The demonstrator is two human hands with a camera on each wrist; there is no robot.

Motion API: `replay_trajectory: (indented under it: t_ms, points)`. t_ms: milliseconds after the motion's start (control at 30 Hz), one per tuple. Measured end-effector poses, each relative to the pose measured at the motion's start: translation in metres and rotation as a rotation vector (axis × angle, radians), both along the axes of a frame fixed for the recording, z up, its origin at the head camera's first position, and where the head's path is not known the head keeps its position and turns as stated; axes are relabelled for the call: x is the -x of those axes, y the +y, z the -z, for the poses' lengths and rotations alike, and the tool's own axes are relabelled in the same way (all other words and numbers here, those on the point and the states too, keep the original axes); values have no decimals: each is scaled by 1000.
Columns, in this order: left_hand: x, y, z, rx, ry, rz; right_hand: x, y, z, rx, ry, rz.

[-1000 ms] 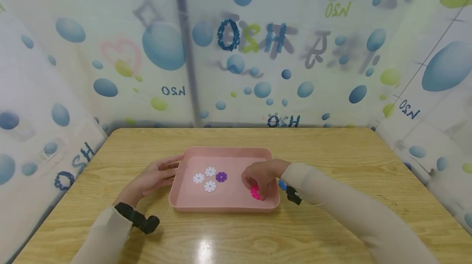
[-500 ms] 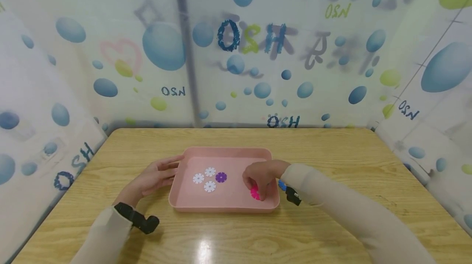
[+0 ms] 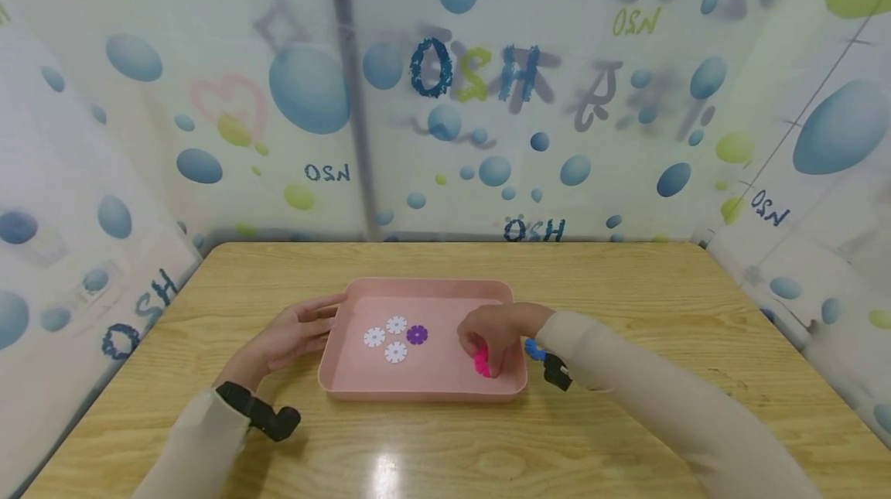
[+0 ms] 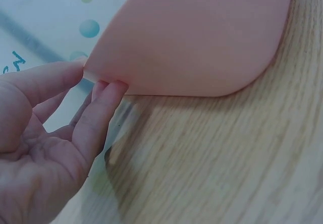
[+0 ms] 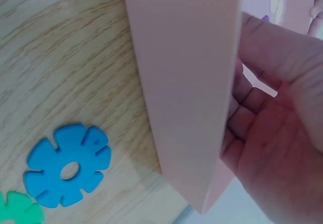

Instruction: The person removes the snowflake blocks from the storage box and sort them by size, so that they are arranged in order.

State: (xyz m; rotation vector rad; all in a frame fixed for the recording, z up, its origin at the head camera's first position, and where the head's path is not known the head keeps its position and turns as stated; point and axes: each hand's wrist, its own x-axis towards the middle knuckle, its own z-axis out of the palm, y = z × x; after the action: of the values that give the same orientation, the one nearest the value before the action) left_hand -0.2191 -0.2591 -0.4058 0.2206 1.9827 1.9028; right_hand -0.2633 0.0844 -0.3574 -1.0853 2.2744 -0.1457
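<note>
A pink tray [image 3: 425, 396] lies on the table with three white snowflake discs [image 3: 396, 352] and a purple snowflake disc [image 3: 417, 335] on its left half. At the tray's right end, my right hand [image 3: 496, 329] reaches in over the wall and pinches a bright pink snowflake disc [image 3: 481, 363], partly covered by the fingers. The right wrist view hides those fingertips behind the tray wall [image 5: 186, 82]. My left hand [image 3: 295, 335] touches the tray's left side with extended fingers; fingertips [image 4: 118, 86] rest against its outer wall at the rim.
Just outside the tray's right wall, a blue snowflake disc [image 5: 88, 156] lies on the wooden table [image 3: 599, 275], with a green one [image 5: 22, 206] beside it. A patterned curtain [image 3: 445, 174] hangs behind the table and along both sides.
The pink snowflake disc has tilted slightly under my right fingers, showing narrower than before. My left hand and the tray stay where they were.
</note>
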Motion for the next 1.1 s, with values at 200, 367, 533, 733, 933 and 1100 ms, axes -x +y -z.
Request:
replay_trajectory:
  t_ms: [200,367,533,733,933,1100]
  points:
    - [0,0,-1,10,-1,-6,-4,2,-5,59,18,-28]
    - [1,0,1,2,3,3,-8,7,-6,91,12,-49]
    - [0,0,1,8,0,-1,-11,15,-7,178,-9,-32]
    - [1,-2,3,12,8,7,-9,30,-11,323,-38,24]
    - [2,-2,5,9,5,-1,-6,50,-15,435,1,62]
    - [2,0,5,21,3,-8,-5,70,-16,503,77,156]
